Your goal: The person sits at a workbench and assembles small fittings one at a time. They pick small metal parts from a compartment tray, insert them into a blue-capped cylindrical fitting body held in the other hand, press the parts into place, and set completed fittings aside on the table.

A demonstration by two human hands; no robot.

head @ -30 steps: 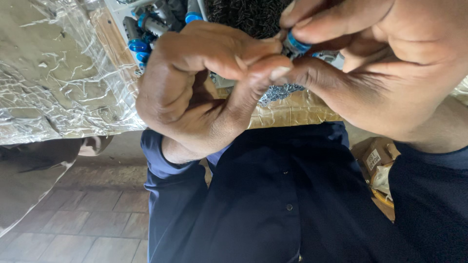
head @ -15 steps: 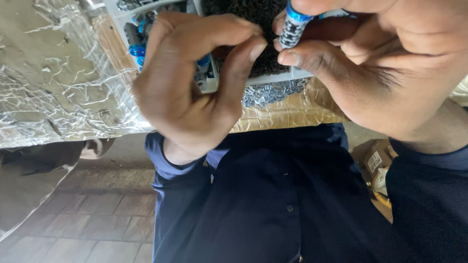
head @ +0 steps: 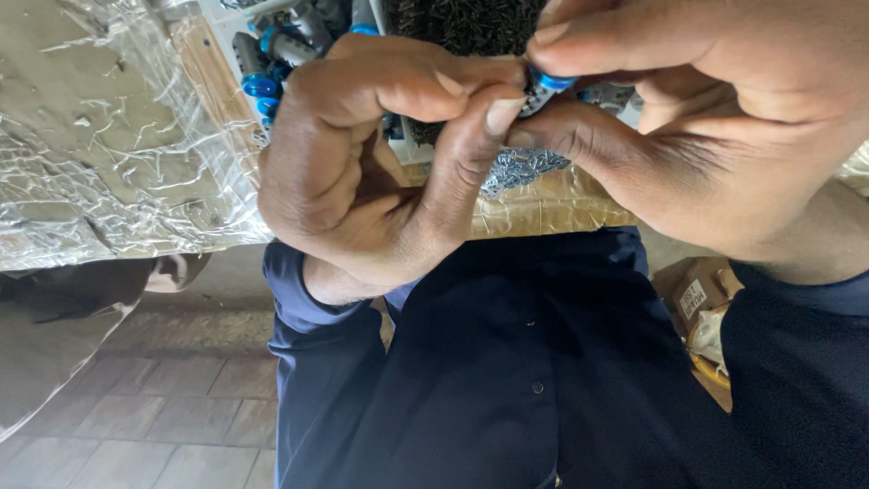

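On my feed, far left is a tabletop wrapped in crinkled clear plastic film (head: 100,154), with a white tray (head: 226,27) of grey parts with blue caps (head: 258,86) up at the top edge. Then the left hand (head: 362,172), fingers curled, thumb and forefinger tips meeting the right hand (head: 715,118); both hands are pressed together, pinching a small blue-capped piece (head: 546,83) between the fingertips, held close in front of the camera above the tray. Under them there's a heap of small silvery bits (head: 520,170). Bottom right, on the floor, a brown cardboard box (head: 692,290) with a small white label.
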